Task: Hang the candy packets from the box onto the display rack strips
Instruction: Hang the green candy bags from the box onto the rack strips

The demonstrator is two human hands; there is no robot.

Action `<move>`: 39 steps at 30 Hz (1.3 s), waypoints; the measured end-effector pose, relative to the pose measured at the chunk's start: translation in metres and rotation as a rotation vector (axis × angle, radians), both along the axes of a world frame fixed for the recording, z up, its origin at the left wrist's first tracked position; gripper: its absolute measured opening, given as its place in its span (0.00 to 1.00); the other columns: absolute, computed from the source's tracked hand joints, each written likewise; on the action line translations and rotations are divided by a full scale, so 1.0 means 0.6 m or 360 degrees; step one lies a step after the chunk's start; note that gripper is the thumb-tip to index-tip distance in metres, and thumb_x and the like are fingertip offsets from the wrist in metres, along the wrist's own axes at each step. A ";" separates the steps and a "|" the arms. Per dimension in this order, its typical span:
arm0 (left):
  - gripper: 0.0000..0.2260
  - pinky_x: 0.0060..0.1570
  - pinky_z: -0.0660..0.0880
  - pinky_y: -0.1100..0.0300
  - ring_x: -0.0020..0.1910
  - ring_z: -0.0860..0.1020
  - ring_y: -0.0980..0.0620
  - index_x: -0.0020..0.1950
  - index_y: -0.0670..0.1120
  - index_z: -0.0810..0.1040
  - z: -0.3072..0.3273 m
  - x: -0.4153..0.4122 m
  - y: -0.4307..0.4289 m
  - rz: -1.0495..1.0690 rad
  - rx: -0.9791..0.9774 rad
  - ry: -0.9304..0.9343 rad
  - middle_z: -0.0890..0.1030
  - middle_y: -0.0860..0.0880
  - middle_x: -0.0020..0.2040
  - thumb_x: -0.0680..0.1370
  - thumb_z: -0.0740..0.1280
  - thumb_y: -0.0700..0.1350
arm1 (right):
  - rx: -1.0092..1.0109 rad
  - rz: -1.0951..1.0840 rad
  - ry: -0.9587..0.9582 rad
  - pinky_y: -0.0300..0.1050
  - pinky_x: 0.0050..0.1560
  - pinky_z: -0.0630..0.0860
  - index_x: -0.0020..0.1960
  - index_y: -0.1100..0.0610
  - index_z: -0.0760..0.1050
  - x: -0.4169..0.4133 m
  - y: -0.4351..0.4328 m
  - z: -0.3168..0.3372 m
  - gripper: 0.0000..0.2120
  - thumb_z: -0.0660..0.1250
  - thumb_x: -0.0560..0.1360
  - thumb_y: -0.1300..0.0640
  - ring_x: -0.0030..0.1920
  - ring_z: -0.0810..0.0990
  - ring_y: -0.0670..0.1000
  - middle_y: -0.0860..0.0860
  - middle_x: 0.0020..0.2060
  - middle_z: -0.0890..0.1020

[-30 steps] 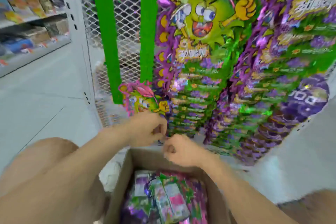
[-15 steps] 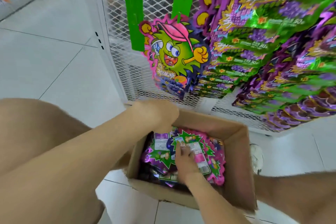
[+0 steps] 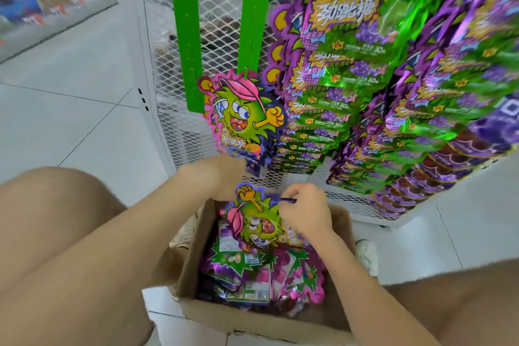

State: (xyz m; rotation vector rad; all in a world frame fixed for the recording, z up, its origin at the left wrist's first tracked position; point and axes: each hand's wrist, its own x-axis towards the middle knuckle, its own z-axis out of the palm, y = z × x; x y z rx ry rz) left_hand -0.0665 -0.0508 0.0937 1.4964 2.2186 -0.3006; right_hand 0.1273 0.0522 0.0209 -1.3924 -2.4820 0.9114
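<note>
Here, the right hand pinches a candy packet above the box, which holds many more; the left hand, grip unclear, meets the single hung packet on two otherwise bare green strips. Much hanging likely remains.

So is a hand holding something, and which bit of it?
The right hand pinches a candy packet by one side edge, over the box. Whether the left hand holds anything cannot be told.
</note>
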 end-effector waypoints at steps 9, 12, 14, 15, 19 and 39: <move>0.22 0.35 0.62 0.53 0.35 0.69 0.46 0.39 0.43 0.72 0.101 -0.044 -0.025 0.0413 0.0991 -0.0348 0.71 0.44 0.35 0.78 0.74 0.58 | -0.0428 -0.0057 0.0576 0.44 0.38 0.67 0.33 0.57 0.76 0.036 0.027 0.142 0.12 0.71 0.75 0.62 0.32 0.69 0.48 0.48 0.29 0.74; 0.19 0.37 0.65 0.52 0.33 0.67 0.52 0.40 0.42 0.77 0.140 -0.040 -0.028 0.0201 0.1290 -0.0479 0.73 0.47 0.33 0.76 0.78 0.55 | -0.0280 0.0260 0.0556 0.42 0.39 0.73 0.45 0.51 0.77 0.019 0.020 0.196 0.09 0.73 0.72 0.62 0.31 0.75 0.45 0.40 0.35 0.79; 0.16 0.37 0.67 0.50 0.33 0.66 0.54 0.42 0.42 0.81 0.163 -0.035 -0.024 0.0061 0.1450 -0.0528 0.74 0.46 0.33 0.75 0.78 0.53 | -0.0277 0.0371 0.0776 0.46 0.46 0.81 0.61 0.43 0.73 0.001 0.011 0.228 0.20 0.75 0.74 0.57 0.42 0.84 0.50 0.43 0.48 0.83; 0.14 0.37 0.69 0.51 0.32 0.68 0.54 0.44 0.43 0.83 0.175 -0.035 -0.022 0.0044 0.1533 -0.0540 0.77 0.45 0.34 0.75 0.78 0.54 | -0.0107 0.0433 0.0789 0.47 0.50 0.81 0.64 0.41 0.71 -0.008 0.010 0.240 0.21 0.75 0.76 0.53 0.48 0.85 0.50 0.43 0.52 0.83; 0.12 0.39 0.76 0.49 0.36 0.79 0.48 0.44 0.51 0.86 0.216 -0.052 -0.008 0.0110 0.1679 -0.0599 0.83 0.50 0.36 0.73 0.77 0.59 | 0.0768 0.0525 0.0648 0.42 0.54 0.72 0.64 0.45 0.76 -0.043 0.025 0.277 0.18 0.70 0.78 0.39 0.50 0.77 0.41 0.41 0.52 0.82; 0.12 0.45 0.67 0.54 0.42 0.74 0.50 0.46 0.45 0.79 0.233 -0.058 0.066 0.0965 0.1795 -0.0872 0.78 0.49 0.43 0.83 0.63 0.50 | 0.0746 0.0175 0.0890 0.51 0.42 0.79 0.40 0.50 0.80 -0.120 0.045 0.308 0.12 0.68 0.74 0.42 0.38 0.80 0.51 0.46 0.33 0.83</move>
